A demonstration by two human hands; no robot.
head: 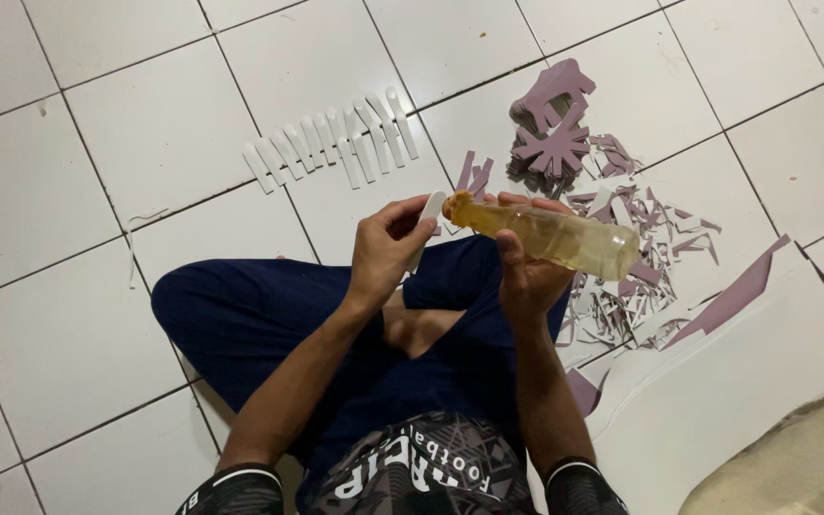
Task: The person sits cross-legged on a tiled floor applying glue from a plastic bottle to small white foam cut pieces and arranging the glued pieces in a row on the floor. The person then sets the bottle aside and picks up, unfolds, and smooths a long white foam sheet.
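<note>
White tile floor (pixel 145 124) | right hand (pixel 526 267): yellowish bottle (pixel 565 238) | left hand (pixel 385 250): white strip (pixel 428 212)

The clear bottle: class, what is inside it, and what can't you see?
The bottle, held in the right hand, holds a yellowish liquid filling most of it. Its tip is crusted orange-brown. The fingers cover part of its wall, so the liquid there is hidden.
</note>
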